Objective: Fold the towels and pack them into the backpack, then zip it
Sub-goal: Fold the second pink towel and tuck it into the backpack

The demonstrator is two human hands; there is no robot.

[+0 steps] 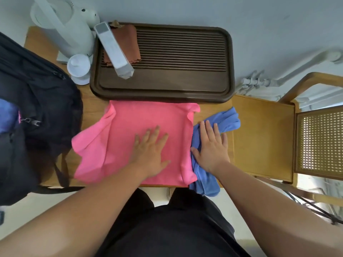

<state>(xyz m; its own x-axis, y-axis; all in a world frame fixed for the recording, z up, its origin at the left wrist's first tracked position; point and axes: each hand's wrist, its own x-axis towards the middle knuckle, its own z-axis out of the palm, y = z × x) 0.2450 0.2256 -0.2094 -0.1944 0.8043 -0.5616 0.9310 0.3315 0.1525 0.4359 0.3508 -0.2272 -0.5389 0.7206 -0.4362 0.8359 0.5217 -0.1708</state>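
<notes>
This looks like a room in a home, set up as a small tea corner against a plain pale wall. A dark slatted tea tray (163, 62) sits on a small wooden table (89, 112) beside a white electric kettle (63, 25) and a white lidded cup (78, 68). A wooden chair with a woven cane panel (319, 143) stands just beside the table, with white pipes (289, 71) running along the wall.

No text, label or number seems readable anywhere here.
</notes>
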